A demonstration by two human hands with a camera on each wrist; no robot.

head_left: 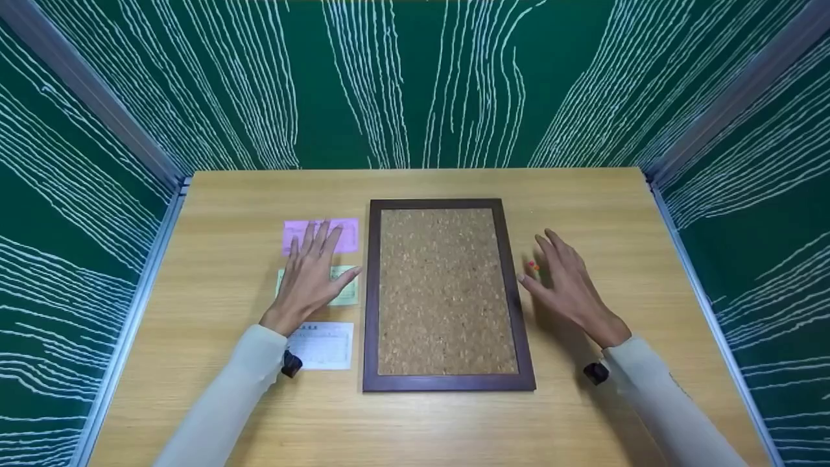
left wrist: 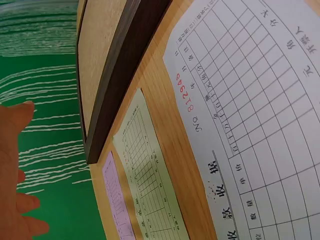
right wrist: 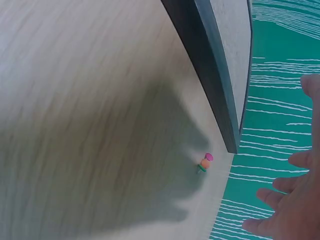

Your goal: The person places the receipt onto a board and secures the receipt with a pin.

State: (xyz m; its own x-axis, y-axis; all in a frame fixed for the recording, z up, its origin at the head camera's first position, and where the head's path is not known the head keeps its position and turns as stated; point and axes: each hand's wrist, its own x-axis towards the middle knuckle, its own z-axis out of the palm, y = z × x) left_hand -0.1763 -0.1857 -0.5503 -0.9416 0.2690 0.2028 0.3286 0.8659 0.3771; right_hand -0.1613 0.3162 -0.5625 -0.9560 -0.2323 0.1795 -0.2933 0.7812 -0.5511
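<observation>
A cork board with a dark brown frame lies flat on the wooden table. To its left, three paper receipt slips form a column: pink at the far end, green in the middle, white nearest. My left hand is over the green and pink slips with its fingers spread, apart from the paper in the left wrist view. At the board's right side, my right hand hovers with fingers extended, holding nothing. Small pushpins, pink, orange and green, lie together on the table near its fingertips.
The wooden table ends at a back edge against a green wall covered with white wavy lines. Similar panels and metal rails flank both sides. A small dark wrist camera sits under the right sleeve.
</observation>
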